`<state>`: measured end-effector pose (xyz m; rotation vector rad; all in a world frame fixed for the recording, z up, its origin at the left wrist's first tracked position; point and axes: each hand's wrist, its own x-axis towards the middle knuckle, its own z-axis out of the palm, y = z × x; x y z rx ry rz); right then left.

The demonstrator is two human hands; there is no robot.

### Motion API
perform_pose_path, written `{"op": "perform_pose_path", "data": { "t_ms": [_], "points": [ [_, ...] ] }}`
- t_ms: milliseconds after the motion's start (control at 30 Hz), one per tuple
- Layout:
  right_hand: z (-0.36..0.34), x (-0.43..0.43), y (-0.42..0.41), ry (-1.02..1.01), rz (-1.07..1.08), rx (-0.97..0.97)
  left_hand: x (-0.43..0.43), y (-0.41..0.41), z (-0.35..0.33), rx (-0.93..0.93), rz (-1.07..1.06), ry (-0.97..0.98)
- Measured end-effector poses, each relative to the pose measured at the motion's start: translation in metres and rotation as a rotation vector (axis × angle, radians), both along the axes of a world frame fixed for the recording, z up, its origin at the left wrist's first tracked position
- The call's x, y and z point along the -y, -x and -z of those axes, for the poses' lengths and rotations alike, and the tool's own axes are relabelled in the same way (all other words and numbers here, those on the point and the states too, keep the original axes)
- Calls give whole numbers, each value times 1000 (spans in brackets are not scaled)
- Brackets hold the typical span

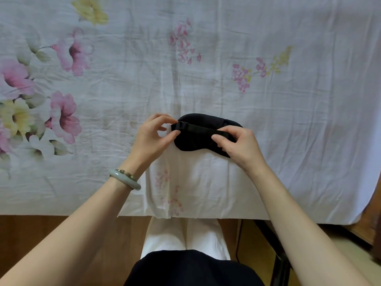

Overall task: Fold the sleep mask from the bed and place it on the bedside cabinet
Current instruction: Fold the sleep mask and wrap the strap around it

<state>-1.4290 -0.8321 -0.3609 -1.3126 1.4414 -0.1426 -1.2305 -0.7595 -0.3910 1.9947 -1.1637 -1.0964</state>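
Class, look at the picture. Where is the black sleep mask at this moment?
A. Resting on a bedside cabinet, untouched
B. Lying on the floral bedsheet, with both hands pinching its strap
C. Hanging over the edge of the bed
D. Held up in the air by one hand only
B: the mask lies on the bedsheet, with the left hand and right hand each pinching the strap.

Black sleep mask (203,135) laid flat on flowered bedsheet (206,69), its strap (200,129) pinched by left hand (153,135) and right hand (240,144)
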Motion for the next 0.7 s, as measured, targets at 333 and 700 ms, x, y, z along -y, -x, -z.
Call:
{"op": "perform_pose_path", "data": {
  "t_ms": [333, 700],
  "points": [
    [-19, 14, -9, 133, -107, -86, 8, 16, -22, -71, 122, 14],
    [-18, 6, -33, 340, -420, 29, 3, 7, -22, -116, 69, 59]
  ]
}}
